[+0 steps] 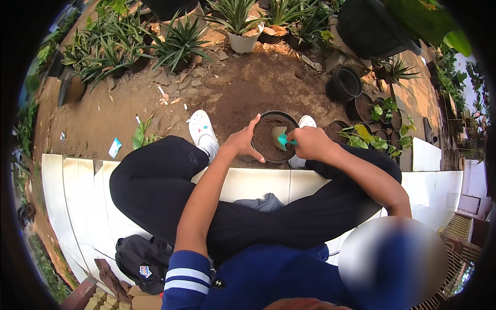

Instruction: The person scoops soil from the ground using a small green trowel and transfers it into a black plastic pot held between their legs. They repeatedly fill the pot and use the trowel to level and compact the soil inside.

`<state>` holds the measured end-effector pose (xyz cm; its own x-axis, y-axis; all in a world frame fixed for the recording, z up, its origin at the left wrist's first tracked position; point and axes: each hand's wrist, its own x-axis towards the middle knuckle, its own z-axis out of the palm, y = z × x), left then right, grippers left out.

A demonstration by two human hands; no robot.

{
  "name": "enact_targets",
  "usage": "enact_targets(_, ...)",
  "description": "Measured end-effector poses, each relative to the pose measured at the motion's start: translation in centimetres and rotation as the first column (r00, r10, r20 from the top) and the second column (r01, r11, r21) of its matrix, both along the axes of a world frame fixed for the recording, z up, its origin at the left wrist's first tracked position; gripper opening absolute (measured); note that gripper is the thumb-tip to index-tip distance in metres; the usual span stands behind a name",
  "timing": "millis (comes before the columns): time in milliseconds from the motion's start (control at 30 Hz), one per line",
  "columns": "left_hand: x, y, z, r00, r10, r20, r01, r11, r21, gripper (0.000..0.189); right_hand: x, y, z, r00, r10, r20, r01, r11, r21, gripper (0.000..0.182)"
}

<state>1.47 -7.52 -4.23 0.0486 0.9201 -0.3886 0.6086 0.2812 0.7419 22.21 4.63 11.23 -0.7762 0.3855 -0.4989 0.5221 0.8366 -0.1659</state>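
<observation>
A round black plastic plant pot (pixel 279 160) filled with brown soil (pixel 265 135) stands on the ground between my feet. My left hand (pixel 241 142) braces its left side, thumb and forefinger spread along the rim. In my right hand (pixel 310 142) is the turquoise handle of a hand trowel (pixel 281 142). The trowel's beige blade rests against the soil inside the pot, and its tip appears partly sunk in. My fingers cover most of the handle.
Stacked empty black pots (pixel 344 83) and potted leafy seedlings (pixel 366 135) stand to the right. Spiky plants, one in a white pot (pixel 243 42), line the far side. A white tiled ledge (pixel 248 182) lies under my legs. A black backpack (pixel 143 259) sits at lower left.
</observation>
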Motion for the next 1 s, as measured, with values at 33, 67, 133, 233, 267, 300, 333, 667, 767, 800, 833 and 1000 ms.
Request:
enact_targets(33, -0.2, -0.3, -0.1, 1.0, 0.001, 0.008, -0.001, 1.0, -0.01, 0.159, -0.3, 0.2, 0.8, 1.0, 0.005, -0.012, -0.005, 1.0, -0.01, 0.043)
enact_targets(67, -0.4, -0.4, -0.3, 1.0, 0.002, 0.016, -0.001, 1.0, -0.02, 0.159, -0.5, 0.6, 1.8, 1.0, 0.009, -0.023, -0.01, 1.0, -0.021, 0.042)
enact_targets(133, -0.1, -0.2, 0.5, 0.999, -0.002, -0.036, 0.0, 0.998, -0.059, 0.158, -0.7, 0.7, 3.8, 0.998, 0.016, -0.063, -0.018, 0.999, -0.028, 0.038)
enact_targets(233, 0.2, 0.0, 0.7, 0.999, 0.001, -0.052, -0.004, 0.999, -0.044, 0.158, -0.7, 0.0, 2.7, 0.998, 0.01, -0.062, -0.004, 0.995, 0.1, 0.037)
enact_targets(267, 0.3, 0.0, 0.6, 0.999, 0.004, -0.047, -0.005, 1.0, -0.027, 0.157, -1.1, -0.3, 1.7, 0.994, 0.067, 0.086, -0.077, 0.99, 0.12, 0.037)
enact_targets(300, 0.2, 0.1, 0.4, 0.999, -0.004, -0.048, 0.002, 0.999, -0.035, 0.157, -1.1, -0.1, 1.4, 0.992, 0.082, 0.092, -0.093, 0.988, 0.122, 0.035)
enact_targets(333, 0.1, 0.1, 0.2, 0.999, -0.011, -0.048, 0.009, 0.999, -0.043, 0.157, -1.1, 0.1, 1.2, 0.99, 0.097, 0.098, -0.109, 0.986, 0.124, 0.033)
enact_targets(667, 0.0, 0.1, 1.1, 0.991, -0.018, -0.133, 0.0, 0.99, -0.139, 0.16, -2.3, 1.2, 2.5, 0.997, 0.076, 0.029, -0.077, 0.997, 0.032, 0.034)
enact_targets(767, 0.2, 0.1, 1.4, 0.988, -0.009, -0.156, -0.01, 0.992, -0.124, 0.16, -2.5, 1.1, 2.7, 0.998, 0.023, 0.058, -0.023, 1.0, -0.004, 0.039)
enact_targets(800, 0.2, 0.3, 1.5, 0.989, -0.015, -0.147, -0.006, 0.99, -0.14, 0.16, -2.3, 0.9, 1.8, 0.994, 0.036, 0.102, -0.04, 0.999, 0.03, 0.041)
enact_targets(833, 0.3, 0.5, 1.6, 0.99, -0.02, -0.139, -0.002, 0.988, -0.157, 0.16, -2.1, 0.7, 1.2, 0.988, 0.048, 0.147, -0.058, 0.996, 0.062, 0.042)
enact_targets(1000, 0.2, 0.2, 1.3, 0.991, -0.006, -0.131, -0.012, 0.991, -0.137, 0.16, -1.8, 1.7, 2.6, 1.0, -0.005, 0.029, 0.006, 1.0, -0.018, 0.044)
